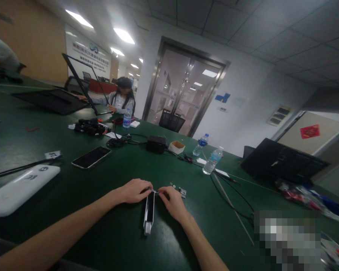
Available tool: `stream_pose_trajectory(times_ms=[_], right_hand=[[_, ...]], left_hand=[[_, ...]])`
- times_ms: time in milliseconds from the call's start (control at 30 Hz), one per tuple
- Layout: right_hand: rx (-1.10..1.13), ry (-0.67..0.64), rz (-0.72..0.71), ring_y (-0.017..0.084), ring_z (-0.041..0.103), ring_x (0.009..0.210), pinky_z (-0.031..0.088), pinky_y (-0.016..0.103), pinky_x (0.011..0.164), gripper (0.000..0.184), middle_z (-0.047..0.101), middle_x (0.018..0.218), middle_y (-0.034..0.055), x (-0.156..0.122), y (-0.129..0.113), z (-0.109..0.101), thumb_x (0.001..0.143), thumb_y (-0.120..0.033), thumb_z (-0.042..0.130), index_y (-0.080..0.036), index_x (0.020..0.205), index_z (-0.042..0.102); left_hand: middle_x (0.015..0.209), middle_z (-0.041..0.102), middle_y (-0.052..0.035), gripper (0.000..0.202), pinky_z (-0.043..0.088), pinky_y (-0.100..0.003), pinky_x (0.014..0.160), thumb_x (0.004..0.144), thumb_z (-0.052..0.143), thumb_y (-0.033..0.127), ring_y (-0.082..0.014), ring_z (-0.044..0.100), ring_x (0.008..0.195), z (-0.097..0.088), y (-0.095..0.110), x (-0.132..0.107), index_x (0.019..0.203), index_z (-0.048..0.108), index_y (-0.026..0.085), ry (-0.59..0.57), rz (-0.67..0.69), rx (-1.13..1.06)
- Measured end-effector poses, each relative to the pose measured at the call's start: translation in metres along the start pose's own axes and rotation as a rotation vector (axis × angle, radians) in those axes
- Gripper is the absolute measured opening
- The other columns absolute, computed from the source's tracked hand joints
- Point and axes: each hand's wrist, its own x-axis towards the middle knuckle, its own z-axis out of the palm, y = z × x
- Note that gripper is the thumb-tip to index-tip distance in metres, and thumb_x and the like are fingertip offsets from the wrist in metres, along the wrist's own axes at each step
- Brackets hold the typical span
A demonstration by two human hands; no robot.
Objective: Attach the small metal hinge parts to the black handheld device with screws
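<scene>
A narrow white-edged frame with a dark inside (149,211) lies lengthwise on the table in front of me, its light-coloured end block (147,227) toward me. My left hand (136,191) is closed at its far end, thumb and fingers pinched around the left corner. From the other side my right hand (172,201) pinches the end of a thin metal piece (154,192) that runs across the frame's top; its exact kind is too small to tell. Just beyond the right fingers lie a small metal plate (182,192) and several tiny ring-like parts (174,186).
A phone (91,157) and a white rounded case (24,190) lie to the left. Farther back are a black adapter (156,144), a small open box (176,147), cables and water bottles (213,161). Another person (122,98) sits across the table, holding a black frame (83,81).
</scene>
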Motion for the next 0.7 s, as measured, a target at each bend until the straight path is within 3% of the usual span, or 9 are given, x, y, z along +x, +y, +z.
stream_pose_trajectory(times_ms=[300,700], right_hand=[[-0.049,-0.045,-0.009,0.019,0.059,0.088,0.045,0.031,0.08,0.017,0.067,0.09,0.0052,0.0015,-0.0017,-0.0018,0.087,-0.021,0.051,-0.019,0.094,0.066],[0.113,0.015,0.112,0.015,0.062,0.072,0.047,0.026,0.069,0.017,0.068,0.08,0.0014,0.0012,-0.0019,0.0042,0.081,-0.02,0.054,-0.019,0.094,0.066]], left_hand=[[0.1,0.064,-0.0035,0.031,0.042,-0.031,0.083,0.093,0.036,0.037,-0.0187,0.058,0.09,-0.001,0.0001,-0.0009,0.105,0.06,0.021,0.004,-0.011,-0.022],[0.097,0.064,-0.003,0.03,0.042,-0.03,0.08,0.092,0.037,0.038,-0.0182,0.058,0.087,0.0041,-0.006,-0.0009,0.103,0.06,0.022,0.011,-0.011,-0.077]])
